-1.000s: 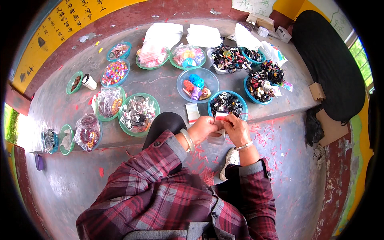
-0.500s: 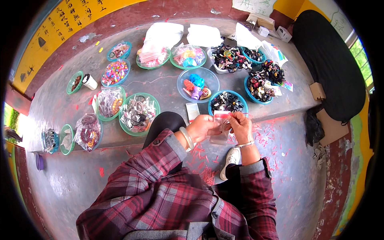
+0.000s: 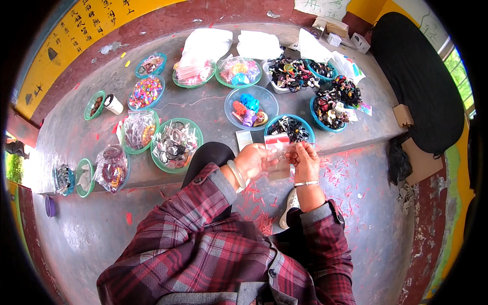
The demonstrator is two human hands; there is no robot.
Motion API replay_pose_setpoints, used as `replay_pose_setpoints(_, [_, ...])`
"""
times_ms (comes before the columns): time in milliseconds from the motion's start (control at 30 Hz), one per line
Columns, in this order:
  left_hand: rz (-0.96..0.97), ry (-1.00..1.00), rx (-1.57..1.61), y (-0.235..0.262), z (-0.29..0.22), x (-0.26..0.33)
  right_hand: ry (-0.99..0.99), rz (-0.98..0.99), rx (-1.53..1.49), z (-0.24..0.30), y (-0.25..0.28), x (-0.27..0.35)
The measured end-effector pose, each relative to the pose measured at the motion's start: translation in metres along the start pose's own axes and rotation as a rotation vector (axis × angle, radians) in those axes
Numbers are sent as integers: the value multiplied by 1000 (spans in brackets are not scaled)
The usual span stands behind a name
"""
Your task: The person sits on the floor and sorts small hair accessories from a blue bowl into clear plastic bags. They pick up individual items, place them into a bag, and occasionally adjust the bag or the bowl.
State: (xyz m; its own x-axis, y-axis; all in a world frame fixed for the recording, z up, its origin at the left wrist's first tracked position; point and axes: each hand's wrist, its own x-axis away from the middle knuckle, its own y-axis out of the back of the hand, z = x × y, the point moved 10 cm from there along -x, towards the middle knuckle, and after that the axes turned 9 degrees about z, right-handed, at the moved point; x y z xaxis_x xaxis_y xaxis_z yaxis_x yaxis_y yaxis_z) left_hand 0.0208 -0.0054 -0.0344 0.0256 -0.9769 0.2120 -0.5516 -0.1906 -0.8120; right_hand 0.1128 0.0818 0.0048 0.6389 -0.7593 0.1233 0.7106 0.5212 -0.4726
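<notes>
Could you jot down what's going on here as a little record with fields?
Setting: grey concrete ledge with many bowls of small trinkets
Left hand: grips the small clear plastic bag
Right hand: pinches the same bag's other side
Nearest bowl: blue bowl of dark trinkets, just beyond the hands
Clothing: red plaid shirt, bracelet on each wrist
</notes>
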Motion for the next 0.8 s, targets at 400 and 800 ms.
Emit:
replay_pose_setpoints(400, [-38,-108,202,-1,-16,4,744,251,1030,73,-76,47])
replay_pose_setpoints(800, [-80,-193,116,23,-17,0,250,-30,-94,46,21,-2])
